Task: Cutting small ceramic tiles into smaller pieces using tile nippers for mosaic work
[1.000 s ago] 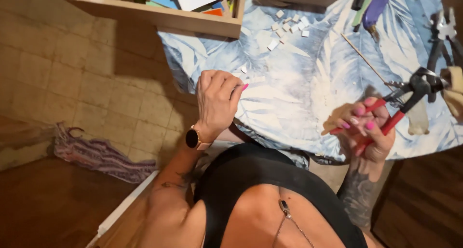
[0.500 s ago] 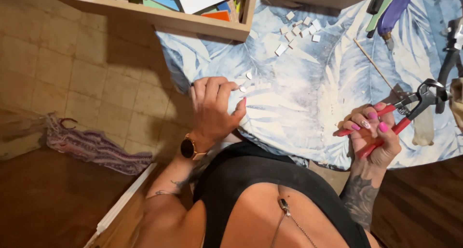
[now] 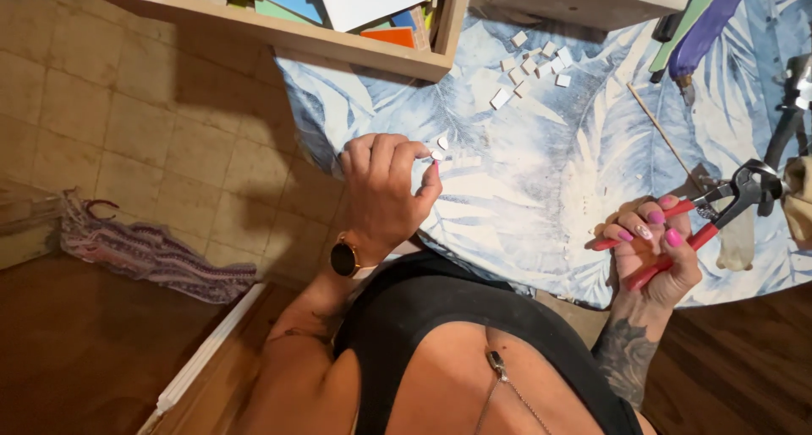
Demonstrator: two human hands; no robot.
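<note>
My left hand (image 3: 385,186) rests at the table's near edge, its fingertips pinching a small white tile piece (image 3: 436,155) beside a few other white pieces (image 3: 461,159) on the blue leaf-patterned tablecloth (image 3: 550,173). A dark round watch (image 3: 343,257) sits on that wrist. My right hand (image 3: 651,249) grips the red handles of tile nippers (image 3: 719,202), whose dark jaws point right, held above the cloth.
Several white tile pieces (image 3: 529,67) lie scattered at the back. A wooden tray (image 3: 338,29) with coloured sheets overhangs the table's left. A thin wooden stick (image 3: 664,135), purple and green tools (image 3: 706,29), another plier (image 3: 791,105). Patterned fabric (image 3: 152,253) lies on the tiled floor.
My left hand has moved forward and closed its fingertips on a small white piece. The right hand with the nippers has dropped slightly toward me.
</note>
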